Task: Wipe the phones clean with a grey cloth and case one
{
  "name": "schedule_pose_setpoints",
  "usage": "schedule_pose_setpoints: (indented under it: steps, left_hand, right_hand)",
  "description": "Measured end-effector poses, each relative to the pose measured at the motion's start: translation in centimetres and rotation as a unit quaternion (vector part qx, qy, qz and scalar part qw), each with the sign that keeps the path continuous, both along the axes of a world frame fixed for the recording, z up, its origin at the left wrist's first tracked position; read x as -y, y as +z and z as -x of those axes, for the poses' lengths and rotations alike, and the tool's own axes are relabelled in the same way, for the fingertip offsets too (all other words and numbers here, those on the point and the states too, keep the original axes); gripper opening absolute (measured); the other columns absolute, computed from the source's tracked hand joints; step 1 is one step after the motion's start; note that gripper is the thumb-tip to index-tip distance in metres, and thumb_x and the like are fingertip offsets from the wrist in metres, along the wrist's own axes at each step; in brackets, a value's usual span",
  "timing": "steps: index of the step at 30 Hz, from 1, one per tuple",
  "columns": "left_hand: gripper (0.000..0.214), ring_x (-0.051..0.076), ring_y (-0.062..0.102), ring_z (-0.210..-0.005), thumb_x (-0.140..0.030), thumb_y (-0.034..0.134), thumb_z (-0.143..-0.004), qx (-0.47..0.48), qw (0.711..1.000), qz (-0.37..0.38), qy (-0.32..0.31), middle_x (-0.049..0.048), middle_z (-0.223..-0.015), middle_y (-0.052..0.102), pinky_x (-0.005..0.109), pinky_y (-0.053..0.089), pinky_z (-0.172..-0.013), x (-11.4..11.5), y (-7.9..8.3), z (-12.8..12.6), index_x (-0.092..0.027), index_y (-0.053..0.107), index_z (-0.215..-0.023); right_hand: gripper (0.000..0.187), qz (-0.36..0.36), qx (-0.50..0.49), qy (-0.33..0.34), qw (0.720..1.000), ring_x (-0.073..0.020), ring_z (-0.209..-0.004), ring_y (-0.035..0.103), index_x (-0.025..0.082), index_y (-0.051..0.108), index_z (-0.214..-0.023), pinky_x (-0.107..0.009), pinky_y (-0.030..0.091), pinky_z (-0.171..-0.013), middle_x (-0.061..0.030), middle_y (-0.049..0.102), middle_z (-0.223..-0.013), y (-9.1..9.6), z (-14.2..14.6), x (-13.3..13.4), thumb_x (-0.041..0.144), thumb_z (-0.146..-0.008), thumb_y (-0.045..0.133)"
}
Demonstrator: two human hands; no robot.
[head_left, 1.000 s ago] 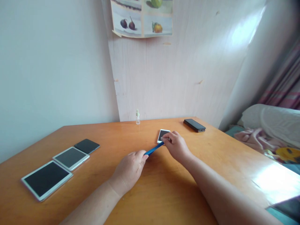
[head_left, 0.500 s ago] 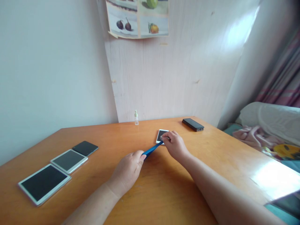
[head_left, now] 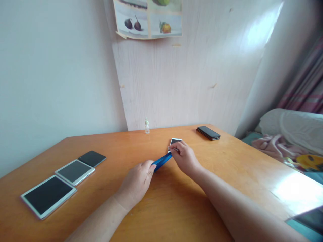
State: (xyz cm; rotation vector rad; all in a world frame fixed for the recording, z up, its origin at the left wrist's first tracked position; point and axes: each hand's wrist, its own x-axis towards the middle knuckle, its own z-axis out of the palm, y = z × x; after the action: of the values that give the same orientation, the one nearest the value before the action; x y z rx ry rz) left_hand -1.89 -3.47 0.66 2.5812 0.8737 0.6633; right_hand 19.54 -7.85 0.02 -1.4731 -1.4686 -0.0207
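Note:
My left hand [head_left: 138, 179] is closed round the near end of a thin, flat blue object [head_left: 161, 162], held tilted above the table; it looks like a phone seen nearly edge-on, but its face is hidden from me. At its far end my right hand [head_left: 186, 158] has its fingers pinched together. Something small and whitish shows at those fingertips, too little of it to name. Just behind the right hand lies a white phone [head_left: 176, 140] with a dark screen, partly covered by the fingers.
On the left of the wooden table [head_left: 121, 148] lie a large white tablet [head_left: 49, 195], a smaller white tablet [head_left: 75, 171] and a dark tablet [head_left: 92, 158]. A small spray bottle [head_left: 147, 126] stands at the back edge. Stacked dark phones [head_left: 208, 133] lie at back right.
My right hand has slid slightly left and nearer along the blue object, covering more of the white phone. The blue object has turned a little, showing more of its surface.

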Motion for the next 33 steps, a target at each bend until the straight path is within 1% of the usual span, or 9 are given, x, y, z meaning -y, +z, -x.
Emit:
schedule_pose_setpoints:
  steps: [3, 8, 10, 15, 17, 23, 26, 29, 33]
  left_hand:
    - [0.033, 0.019, 0.062, -0.076, -0.041, 0.028, -0.101, 0.011, 1.0, 0.007, 0.006, 0.0031, -0.081, 0.065, 0.028, 0.041, -0.065, 0.0, 0.0, -0.1, -0.022, 0.055, -0.092]
    - [0.032, 0.019, 0.063, -0.076, -0.041, 0.03, -0.1, 0.051, 0.998, 0.045, 0.018, 0.003, -0.082, 0.066, 0.028, 0.042, -0.066, -0.2, -0.4, 0.0, -0.023, 0.056, -0.099]
    - [0.031, 0.019, 0.064, -0.076, -0.042, 0.032, -0.1, 0.078, 0.994, 0.069, 0.02, 0.0025, -0.083, 0.067, 0.028, 0.043, -0.067, -0.4, -0.6, 0.0, -0.023, 0.056, -0.103]
    - [0.034, 0.017, 0.062, -0.065, -0.047, 0.033, -0.098, 0.119, 0.98, 0.151, 0.047, -0.0012, -0.068, 0.061, 0.027, 0.046, -0.065, -0.7, -1.2, -0.2, -0.021, 0.055, -0.098]
    - [0.035, 0.016, 0.061, -0.063, -0.047, 0.032, -0.098, 0.116, 0.977, 0.173, 0.046, -0.002, -0.066, 0.059, 0.027, 0.046, -0.063, -0.7, -1.3, -0.2, -0.021, 0.056, -0.096]
    - [0.034, 0.018, 0.06, -0.078, -0.042, 0.034, -0.097, 0.06, 0.995, 0.064, 0.05, 0.0022, -0.08, 0.062, 0.029, 0.044, -0.072, -0.9, -1.5, 0.0, -0.021, 0.058, -0.086]
    - [0.037, 0.022, 0.06, -0.097, -0.051, 0.043, -0.093, 0.03, 0.997, 0.026, 0.059, 0.0071, -0.099, 0.063, 0.034, 0.045, -0.085, -0.7, -1.8, 0.2, -0.02, 0.061, -0.101]
    - [0.062, 0.029, 0.055, -0.112, -0.063, 0.06, -0.077, -0.011, 0.998, 0.012, 0.053, 0.0111, -0.117, 0.06, 0.04, 0.044, -0.093, -0.2, -2.0, 0.1, -0.021, 0.054, -0.122]
    - [0.075, 0.031, 0.052, -0.118, -0.052, 0.072, -0.068, -0.038, 0.998, 0.009, 0.047, 0.0136, -0.124, 0.058, 0.043, 0.041, -0.099, 0.5, -2.1, -0.2, -0.019, 0.046, -0.13]
  right_hand:
    - [0.012, -0.008, 0.0, -0.031, 0.999, -0.0166, -0.083, 0.058, 0.021, 0.066, -0.089, -0.03, 0.047, -0.077, -0.0042, 0.059, -0.092, -0.3, -0.6, -0.1, 0.016, -0.086, 0.055]
    - [0.019, -0.022, 0.043, 0.121, 0.991, -0.0154, -0.088, 0.058, 0.023, 0.065, -0.099, -0.028, 0.048, -0.08, -0.0046, 0.059, -0.095, 0.0, 3.4, 1.2, 0.014, -0.089, 0.052]
    - [0.021, -0.021, 0.045, 0.137, 0.989, -0.0152, -0.089, 0.059, 0.023, 0.065, -0.099, -0.028, 0.048, -0.081, -0.0047, 0.058, -0.096, 0.0, 3.7, 1.2, 0.011, -0.088, 0.051]
    - [0.015, -0.003, -0.007, -0.021, 1.0, -0.0164, -0.081, 0.058, 0.021, 0.063, -0.088, -0.029, 0.046, -0.075, -0.0033, 0.059, -0.09, -0.9, 0.0, -0.4, 0.011, -0.081, 0.054]
    - [0.013, 0.022, -0.006, -0.05, 0.998, -0.0165, -0.079, 0.057, 0.021, 0.062, -0.085, -0.029, 0.045, -0.074, -0.0028, 0.059, -0.089, -1.1, -1.1, -0.7, 0.012, -0.08, 0.054]
    - [0.018, 0.103, 0.043, 0.0, 0.994, -0.0156, -0.079, 0.058, 0.022, 0.064, -0.086, -0.026, 0.043, -0.072, -0.0025, 0.06, -0.089, -1.2, -0.7, -0.3, 0.012, -0.079, 0.051]
    - [0.018, 0.134, 0.065, -0.005, 0.989, -0.0158, -0.081, 0.058, 0.021, 0.063, -0.086, -0.026, 0.042, -0.072, -0.003, 0.06, -0.09, -1.5, -0.8, -0.4, 0.011, -0.078, 0.05]
    - [0.018, 0.161, 0.088, -0.034, 0.982, -0.0162, -0.081, 0.058, 0.021, 0.062, -0.09, -0.025, 0.04, -0.072, -0.0027, 0.061, -0.089, -1.7, -1.4, -0.7, 0.013, -0.079, 0.051]
    - [0.014, 0.195, 0.127, -0.067, 0.97, -0.0169, -0.082, 0.058, 0.021, 0.061, -0.093, -0.026, 0.039, -0.073, -0.0039, 0.062, -0.092, -1.8, -1.9, -1.0, 0.017, -0.082, 0.053]
